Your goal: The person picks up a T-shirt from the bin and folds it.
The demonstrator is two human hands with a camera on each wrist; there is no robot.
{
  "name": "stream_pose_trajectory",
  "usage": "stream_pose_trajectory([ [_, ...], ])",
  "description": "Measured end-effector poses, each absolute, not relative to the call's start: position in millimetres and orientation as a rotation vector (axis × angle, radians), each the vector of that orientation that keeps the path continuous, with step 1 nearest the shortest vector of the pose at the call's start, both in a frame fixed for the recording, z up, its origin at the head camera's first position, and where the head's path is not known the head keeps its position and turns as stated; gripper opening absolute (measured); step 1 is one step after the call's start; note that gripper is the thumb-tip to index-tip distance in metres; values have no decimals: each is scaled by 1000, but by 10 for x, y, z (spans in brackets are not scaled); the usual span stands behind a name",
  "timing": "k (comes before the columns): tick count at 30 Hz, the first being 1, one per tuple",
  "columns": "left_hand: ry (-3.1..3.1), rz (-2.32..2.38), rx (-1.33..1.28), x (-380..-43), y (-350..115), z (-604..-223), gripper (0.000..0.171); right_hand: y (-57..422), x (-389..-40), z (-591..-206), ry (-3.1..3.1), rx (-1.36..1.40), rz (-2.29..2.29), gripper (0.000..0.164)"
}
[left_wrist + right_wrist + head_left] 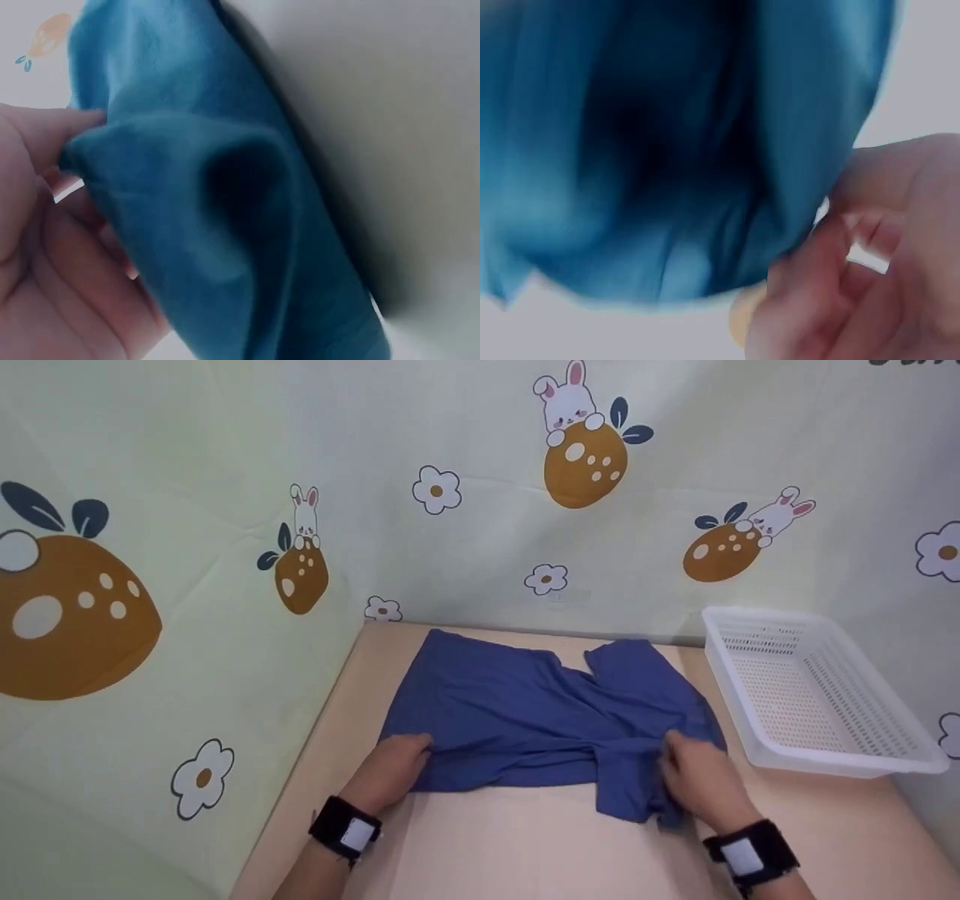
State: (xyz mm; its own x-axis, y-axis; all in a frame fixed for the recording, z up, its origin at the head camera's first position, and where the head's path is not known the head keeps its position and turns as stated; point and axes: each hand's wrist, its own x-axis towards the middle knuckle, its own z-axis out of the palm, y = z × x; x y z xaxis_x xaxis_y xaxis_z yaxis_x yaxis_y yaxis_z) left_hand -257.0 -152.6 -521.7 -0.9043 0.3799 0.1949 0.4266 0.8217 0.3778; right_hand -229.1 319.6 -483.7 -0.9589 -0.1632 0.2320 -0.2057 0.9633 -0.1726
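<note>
A blue short-sleeved shirt (510, 705) lies sideways across the table, its hem toward the left and its sleeves toward the right. My left hand (401, 765) pinches the near corner of the hem; in the left wrist view the thumb and fingers (82, 300) hold the fabric's edge (165, 195). Over at the shoulder end, my right hand (697, 772) grips the cloth beside the near sleeve (626, 784). The right wrist view shows the thumb and fingers (817, 285) pinching a raised, sagging fold (810, 112). Creases run along the shirt between both hands.
A white perforated plastic basket (817, 765) stands at the right of the table, close to the shirt's shoulder end. A printed sheet (480, 540) with rabbits and flowers rises behind and to the left of the pale tabletop (510, 840).
</note>
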Motion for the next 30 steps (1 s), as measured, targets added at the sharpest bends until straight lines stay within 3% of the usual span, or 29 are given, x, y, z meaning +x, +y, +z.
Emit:
stream_pose_trajectory([
  [3, -2921, -641, -638, -2546, -1551, -5198, 5, 2914, -2123, -5023, -3048, 362, 343, 41],
  [5, -2945, -641, -630, -2528, -1587, -5186, 10, 2797, -2081, -5122, -3092, 405, 251, 46],
  [7, -2972, -639, -619, -2516, -1624, -5192, 16, 2761, -2083, -5177, -3083, 434, 105, 38],
  [10, -2997, -654, -617, -2484, -1664, -5205, 16, 2846, -2110, -5175, -3049, 465, 75, 11],
  [16, -3069, -678, -547, -2364, -1741, -5176, 19, 3269, -1951, -5042, -2931, 489, 457, 28],
  [20, -3071, -645, -480, -2278, -1819, -5153, 18, 3541, -1733, -4950, -2982, 569, 633, 28],
  [25, -3032, -630, -511, -2215, -1890, -5130, 17, 3773, -1512, -4839, -3142, 960, 1040, 22],
  [30, -3055, -727, -614, -2207, -1956, -5126, 31, 3935, -1432, -4844, -3090, 1338, 1485, 18],
])
